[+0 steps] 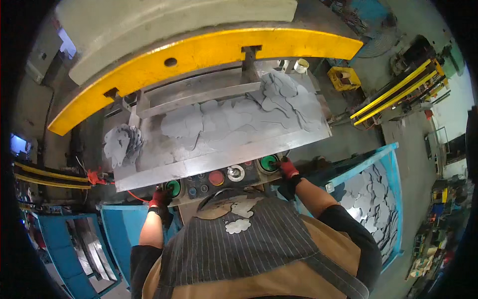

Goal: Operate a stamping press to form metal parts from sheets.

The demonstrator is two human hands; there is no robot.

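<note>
Apart, both hands (159,198) (288,169) sit at green buttons (269,162) (173,188).

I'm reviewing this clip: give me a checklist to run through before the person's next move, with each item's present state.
1. Left hand outside the metal plate: ok, at the left green button.
2. Right hand outside the plate: ok, at the right green button.
3. Whether either green button is pressed in: cannot tell.
4. Red button uncovered: ok, it lies between the green ones.
5. Plate free of loose pieces: not ok, flat grey pieces lie across it.
6. Room in the right-hand blue bin: cannot tell; pieces are in it, but its depth is unclear.
</note>
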